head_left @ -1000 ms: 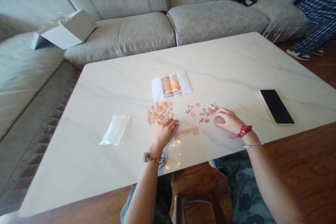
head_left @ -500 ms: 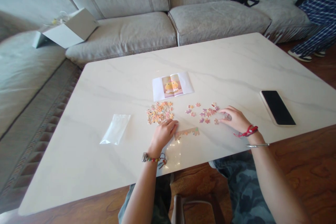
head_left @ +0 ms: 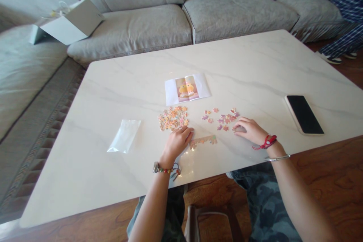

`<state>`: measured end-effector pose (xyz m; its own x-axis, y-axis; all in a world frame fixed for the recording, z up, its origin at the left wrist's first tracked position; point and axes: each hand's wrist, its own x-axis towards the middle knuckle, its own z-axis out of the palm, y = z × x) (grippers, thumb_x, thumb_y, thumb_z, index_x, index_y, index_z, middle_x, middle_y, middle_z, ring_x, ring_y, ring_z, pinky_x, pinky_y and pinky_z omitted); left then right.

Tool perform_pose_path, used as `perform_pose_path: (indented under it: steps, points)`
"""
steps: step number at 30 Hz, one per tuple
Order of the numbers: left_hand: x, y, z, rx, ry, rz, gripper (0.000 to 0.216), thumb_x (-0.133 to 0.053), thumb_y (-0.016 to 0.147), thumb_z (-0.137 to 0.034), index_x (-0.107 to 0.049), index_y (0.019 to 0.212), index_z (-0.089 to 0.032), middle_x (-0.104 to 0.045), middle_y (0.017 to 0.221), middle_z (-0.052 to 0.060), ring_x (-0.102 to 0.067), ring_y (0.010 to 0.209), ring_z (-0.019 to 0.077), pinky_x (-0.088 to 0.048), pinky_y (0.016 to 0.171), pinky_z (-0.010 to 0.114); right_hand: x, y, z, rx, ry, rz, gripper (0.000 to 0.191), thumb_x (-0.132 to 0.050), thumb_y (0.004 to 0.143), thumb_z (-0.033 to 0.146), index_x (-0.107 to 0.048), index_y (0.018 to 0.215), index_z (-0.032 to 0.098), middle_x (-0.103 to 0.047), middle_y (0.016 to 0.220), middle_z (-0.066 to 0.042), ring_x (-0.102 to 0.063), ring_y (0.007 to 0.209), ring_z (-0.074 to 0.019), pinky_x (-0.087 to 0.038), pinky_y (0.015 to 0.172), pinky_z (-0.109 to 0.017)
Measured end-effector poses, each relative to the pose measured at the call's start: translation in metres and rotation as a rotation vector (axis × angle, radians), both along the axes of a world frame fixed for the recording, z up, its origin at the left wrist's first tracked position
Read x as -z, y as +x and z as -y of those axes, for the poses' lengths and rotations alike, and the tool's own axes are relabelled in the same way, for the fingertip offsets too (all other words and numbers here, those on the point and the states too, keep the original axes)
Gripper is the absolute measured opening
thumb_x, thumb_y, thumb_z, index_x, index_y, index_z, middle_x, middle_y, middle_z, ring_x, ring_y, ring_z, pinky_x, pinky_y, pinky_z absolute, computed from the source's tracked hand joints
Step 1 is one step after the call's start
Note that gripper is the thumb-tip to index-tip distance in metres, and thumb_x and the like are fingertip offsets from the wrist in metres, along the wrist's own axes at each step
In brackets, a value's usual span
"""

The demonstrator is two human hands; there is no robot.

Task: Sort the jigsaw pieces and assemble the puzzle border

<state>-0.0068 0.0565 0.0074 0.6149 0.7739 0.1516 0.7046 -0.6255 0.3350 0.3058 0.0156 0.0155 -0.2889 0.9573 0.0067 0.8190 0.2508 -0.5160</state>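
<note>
The left hand (head_left: pixel 177 143) lies palm down on the white table (head_left: pixel 255 64), a bit below the middle of the frame. Its arm comes up from the bottom edge. The fingers are bent and close together. Their tips sit at the left end of the strip of joined pieces (head_left: pixel 203 140). I cannot tell if they pinch a piece. A bead bracelet (head_left: pixel 164 169) is on that wrist.

The right hand (head_left: pixel 249 130) is palm down too, to the right of the strip. Its fingers are curled and close together, with the tips on the table at the lower right edge of the loose pieces (head_left: pixel 222 119). I cannot tell if it holds one. A red cord (head_left: pixel 265 143) and a silver bangle (head_left: pixel 277 157) go round that wrist.

A heap of pieces (head_left: pixel 172 118) lies just above the left hand. Above the heap is a picture sheet (head_left: pixel 187 89) with a yellow figure on it. Any words on it are too small to read.

A phone (head_left: pixel 304 114) with a dark screen lies at the right. A clear bag (head_left: pixel 124 140) lies at the left.
</note>
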Motion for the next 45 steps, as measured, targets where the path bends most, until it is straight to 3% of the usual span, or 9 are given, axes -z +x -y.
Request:
perform_pose_path:
  steps: [7,12,21,26,32,39,45]
  points:
    - [0.001,0.0,0.001,0.004,-0.012,0.001,0.024,-0.036,0.089,-0.026,-0.056,0.098,-0.018,-0.06,0.084,0.004,-0.058,0.073,0.0127,-0.045,0.066,0.022,-0.004,-0.006,0.004,0.064,0.057,0.094,0.024,-0.065,0.067,0.029,-0.056,0.087,0.019,-0.06,0.086,-0.005,-0.058,0.079,-0.0183,-0.043,0.071,-0.033]
    - [0.005,0.0,0.001,0.013,-0.025,0.013,0.024,-0.036,0.089,-0.028,-0.056,0.098,-0.018,-0.06,0.085,0.004,-0.057,0.074,0.0124,-0.045,0.067,0.022,-0.001,-0.011,0.005,0.078,0.048,0.14,0.01,-0.063,0.069,0.023,-0.056,0.074,0.019,-0.059,0.081,-0.004,-0.059,0.076,-0.0174,-0.043,0.07,-0.032]
    - [0.004,0.001,0.0,0.013,-0.024,0.027,0.024,-0.035,0.089,-0.027,-0.056,0.098,-0.018,-0.06,0.084,0.004,-0.057,0.073,0.0124,-0.044,0.066,0.022,-0.002,-0.007,0.006,0.069,0.008,0.058,0.003,-0.058,0.071,0.018,-0.058,0.075,0.019,-0.059,0.08,-0.004,-0.058,0.071,-0.015,-0.044,0.066,-0.029]
    - [0.004,0.0,0.001,0.014,-0.019,0.029,0.024,-0.036,0.089,-0.027,-0.056,0.098,-0.018,-0.06,0.084,0.004,-0.057,0.074,0.0123,-0.044,0.067,0.022,-0.002,0.004,0.005,0.161,0.089,0.036,0.006,-0.059,0.071,0.024,-0.059,0.075,0.019,-0.06,0.077,-0.003,-0.056,0.068,-0.0156,-0.044,0.065,-0.029]
    - [0.005,0.0,0.001,0.015,-0.012,0.037,0.024,-0.036,0.089,-0.028,-0.056,0.098,-0.018,-0.06,0.085,0.004,-0.057,0.074,0.0125,-0.045,0.067,0.023,0.001,0.01,-0.004,0.375,0.245,0.014,0.011,-0.052,0.075,0.024,-0.06,0.08,0.019,-0.06,0.078,-0.006,-0.056,0.068,-0.0172,-0.045,0.066,-0.032]
    - [0.004,0.003,-0.001,0.023,0.003,0.045,0.024,-0.036,0.088,-0.026,-0.057,0.097,-0.019,-0.06,0.082,0.004,-0.058,0.073,0.0125,-0.046,0.067,0.023,0.013,-0.012,-0.025,0.316,0.23,0.06,0.016,-0.053,0.076,0.027,-0.063,0.087,0.021,-0.06,0.091,-0.008,-0.054,0.088,-0.0219,-0.043,0.076,-0.038]
    - [0.004,0.003,-0.002,0.022,0.015,0.059,0.024,-0.035,0.088,-0.026,-0.057,0.097,-0.019,-0.06,0.084,0.005,-0.058,0.074,0.0133,-0.046,0.067,0.024,0.014,-0.011,-0.033,0.318,0.184,0.009,0.013,-0.054,0.075,0.026,-0.062,0.066,0.021,-0.059,0.082,-0.005,-0.056,0.081,-0.0188,-0.042,0.076,-0.035]
